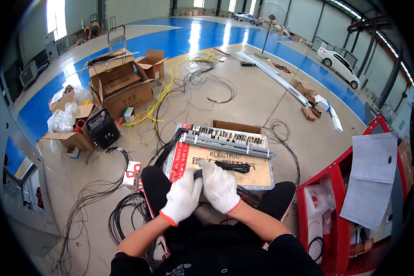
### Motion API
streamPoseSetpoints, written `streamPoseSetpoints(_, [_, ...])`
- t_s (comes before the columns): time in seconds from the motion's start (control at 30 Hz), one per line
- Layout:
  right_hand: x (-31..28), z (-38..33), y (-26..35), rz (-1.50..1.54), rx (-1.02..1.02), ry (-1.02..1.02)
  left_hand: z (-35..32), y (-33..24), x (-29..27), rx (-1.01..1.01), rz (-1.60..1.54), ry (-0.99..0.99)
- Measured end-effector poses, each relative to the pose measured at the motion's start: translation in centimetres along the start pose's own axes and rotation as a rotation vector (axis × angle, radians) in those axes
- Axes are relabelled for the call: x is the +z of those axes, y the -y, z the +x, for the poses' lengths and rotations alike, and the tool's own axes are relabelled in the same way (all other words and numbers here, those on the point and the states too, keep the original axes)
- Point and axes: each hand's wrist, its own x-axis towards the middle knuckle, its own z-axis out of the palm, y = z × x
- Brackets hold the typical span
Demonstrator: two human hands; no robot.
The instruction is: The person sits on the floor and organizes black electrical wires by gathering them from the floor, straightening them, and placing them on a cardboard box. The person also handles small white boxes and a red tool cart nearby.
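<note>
A dark item (198, 174) is gripped by the left hand (181, 198); the right hand's (220, 187) grip cannot be told; right, a plastic bag (326, 221) is held in the red rack (337, 198).

Gloves (181, 200) are rough knitted cloth; the large cardboard box (132, 97) at left is matt; the far floor (211, 34) is glossy (almost mirror-like).

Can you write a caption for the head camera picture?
Left hand and right hand, white-gloved, close together near a black cable bundle.
</note>
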Motion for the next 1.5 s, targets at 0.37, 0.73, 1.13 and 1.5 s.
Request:
streamPoseSetpoints(0.37, [-6.7, 1.3, -3.2, 1.088, -0.289, 0.526, -4.0, -1.1, -2.9, 0.306, 0.267, -0.006])
streamPoseSetpoints(0.73, [-8.8, -1.9, 3.6, 1.228, -0.607, 0.209, -8.0, -3.1, -3.0, 0.243, 0.012, 0.094])
streamPoseSetpoints(1.13, [-1.9, -1.6, 2.1, 0.678, -0.343, -0.241, -5.5, -1.9, 1.0, 0.280, -0.065, -0.317])
streamPoseSetpoints(1.5, [-0.8, -0.9, -0.7, 1.639, 0.640, 0.719, -2.2, 1.6, -4.4, -0.373, -0.580, 0.236])
